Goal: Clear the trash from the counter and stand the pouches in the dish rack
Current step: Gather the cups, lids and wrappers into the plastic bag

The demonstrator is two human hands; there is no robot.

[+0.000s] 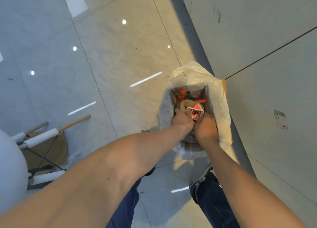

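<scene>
A bin lined with a white plastic bag (221, 104) stands on the floor against the wall. Inside lie orange wrappers (181, 94) and other trash. Both my hands reach down into its mouth. My left hand (182, 119) and my right hand (205, 126) are closed side by side around a crumpled red-and-white wrapper (196, 113), with a beige scrap (184, 104) just above it. Which hand actually grips the wrapper is hard to tell. No counter, pouches or dish rack are in view.
Glossy grey floor tiles (106, 65) spread to the left. A chair with white-wrapped legs and a wooden leg (73, 123) stands at the lower left. A grey wall panel (274, 73) rises on the right. My shoes and blue trousers (211, 193) are below the bin.
</scene>
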